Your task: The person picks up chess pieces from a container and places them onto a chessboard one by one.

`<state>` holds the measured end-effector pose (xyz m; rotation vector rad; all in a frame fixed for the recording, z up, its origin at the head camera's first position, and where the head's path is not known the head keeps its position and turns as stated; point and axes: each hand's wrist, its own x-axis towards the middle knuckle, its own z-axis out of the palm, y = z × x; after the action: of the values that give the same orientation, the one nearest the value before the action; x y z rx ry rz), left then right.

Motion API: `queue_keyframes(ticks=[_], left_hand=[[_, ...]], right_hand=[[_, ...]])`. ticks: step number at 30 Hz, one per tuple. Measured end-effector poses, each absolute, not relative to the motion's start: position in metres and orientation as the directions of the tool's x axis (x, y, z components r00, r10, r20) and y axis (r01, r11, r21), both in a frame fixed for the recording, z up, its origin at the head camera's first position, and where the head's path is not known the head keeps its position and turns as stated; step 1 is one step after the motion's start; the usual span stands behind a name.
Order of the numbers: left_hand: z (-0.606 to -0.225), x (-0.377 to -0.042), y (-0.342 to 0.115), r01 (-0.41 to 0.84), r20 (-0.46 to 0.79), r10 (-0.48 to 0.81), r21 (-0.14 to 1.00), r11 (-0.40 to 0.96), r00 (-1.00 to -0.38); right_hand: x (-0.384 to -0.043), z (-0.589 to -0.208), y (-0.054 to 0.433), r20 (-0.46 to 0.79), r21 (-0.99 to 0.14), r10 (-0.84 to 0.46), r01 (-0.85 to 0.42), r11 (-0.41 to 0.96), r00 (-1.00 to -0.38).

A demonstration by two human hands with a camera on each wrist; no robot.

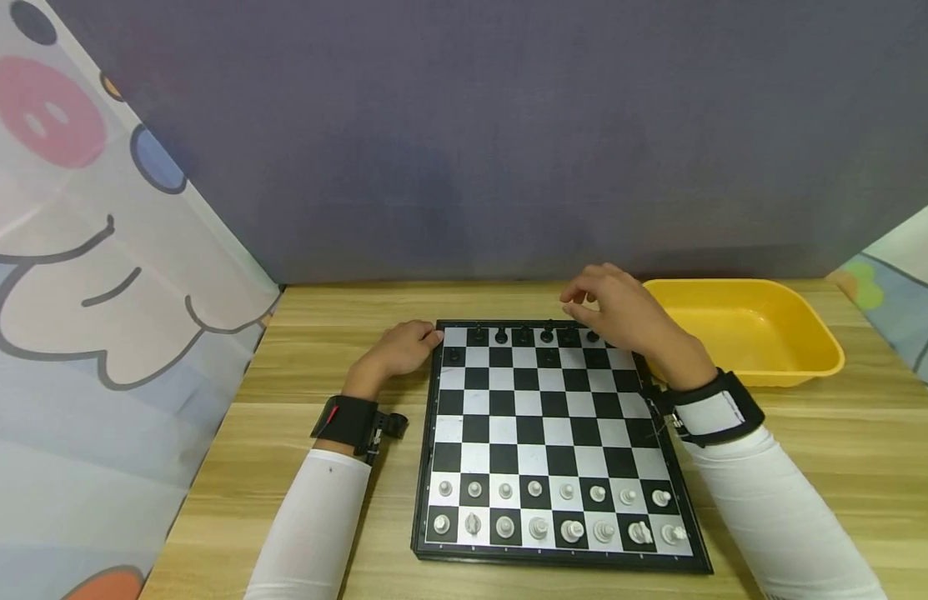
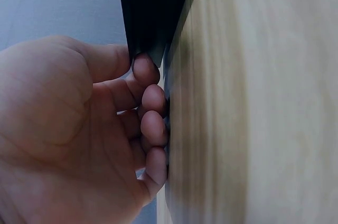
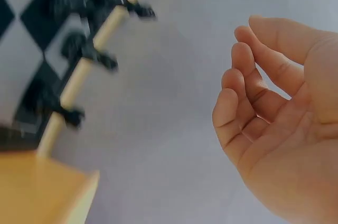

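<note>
A black-and-white chessboard (image 1: 518,429) lies on the wooden table. My left hand (image 1: 405,346) pinches its far left corner, thumb on the rim and index fingertip against the side in the left wrist view. Over the far right corner hovers my right hand (image 1: 621,307), its fingers loosely bent and holding nothing in the right wrist view. Black chess pieces (image 1: 501,335) stand along the far row, some hidden by the right hand, and a black pawn (image 1: 453,354) stands on the second row at left. White chess pieces (image 1: 539,527) fill the two near rows.
To the right of the board, near the back, sits a yellow plastic basin (image 1: 759,329), close to the right forearm. A grey panel (image 1: 464,167) rises behind the wooden table (image 1: 824,467). Cartoon-printed cloth (image 1: 96,350) hangs at the left.
</note>
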<state>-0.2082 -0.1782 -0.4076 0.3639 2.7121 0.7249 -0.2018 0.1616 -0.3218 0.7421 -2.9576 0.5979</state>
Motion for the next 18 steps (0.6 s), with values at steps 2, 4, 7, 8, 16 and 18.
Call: queue_keyframes(ticks=[2, 4, 7, 8, 16, 18], left_hand=[[-0.406, -0.207, -0.178, 0.158, -0.231, 0.317, 0.521, 0.839, -0.920], [-0.405, -0.206, -0.178, 0.160, -0.228, 0.318, 0.522, 0.838, -0.920], [-0.405, -0.206, -0.179, 0.163, -0.226, 0.322, 0.526, 0.835, -0.919], [-0.405, -0.206, -0.179, 0.165, -0.224, 0.323, 0.526, 0.834, -0.919], [-0.407, -0.206, -0.182, 0.168, -0.221, 0.327, 0.531, 0.831, -0.919], [-0.407, -0.207, -0.182, 0.167, -0.222, 0.326, 0.530, 0.832, -0.919]], right_hand=[[-0.200, -0.316, 0.172, 0.139, -0.385, -0.419, -0.439, 0.812, -0.897], [-0.197, -0.311, 0.183, 0.156, -0.412, -0.388, -0.417, 0.810, -0.908], [-0.193, -0.308, 0.198, 0.187, -0.429, -0.348, -0.395, 0.812, -0.918], [-0.192, -0.308, 0.203, 0.197, -0.428, -0.337, -0.390, 0.815, -0.921], [-0.189, -0.317, 0.234, 0.130, -0.393, -0.318, -0.344, 0.853, -0.939], [-0.191, -0.319, 0.243, 0.067, -0.368, -0.336, -0.336, 0.867, -0.940]])
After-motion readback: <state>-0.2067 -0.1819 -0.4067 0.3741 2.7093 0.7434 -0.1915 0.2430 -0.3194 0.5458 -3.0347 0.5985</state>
